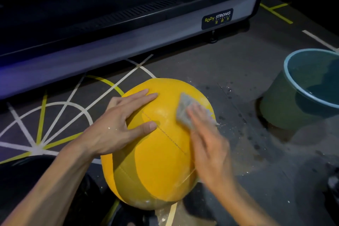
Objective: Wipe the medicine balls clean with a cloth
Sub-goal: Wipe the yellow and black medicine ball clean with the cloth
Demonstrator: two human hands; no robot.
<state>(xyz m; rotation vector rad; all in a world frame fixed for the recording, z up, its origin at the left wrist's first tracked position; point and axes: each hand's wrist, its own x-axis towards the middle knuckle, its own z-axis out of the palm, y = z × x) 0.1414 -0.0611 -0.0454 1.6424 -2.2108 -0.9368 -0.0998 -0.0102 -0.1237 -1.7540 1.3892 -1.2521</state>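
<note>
A large yellow medicine ball (161, 161) with stitched seams sits on the dark gym floor in the middle of the view. My left hand (119, 124) lies flat on its upper left side, fingers straight and spread. My right hand (207, 139) presses a grey cloth (185, 110) against the ball's upper right side; the hand is blurred and its fingers look straight over the cloth. White specks and smears show on the ball's top.
A teal bucket (286, 104) holding water stands on the floor at the right. A treadmill base (128, 29) runs across the back. A dark round object (36, 176) lies at the lower left. White and yellow lines mark the floor, with wet spots around the ball.
</note>
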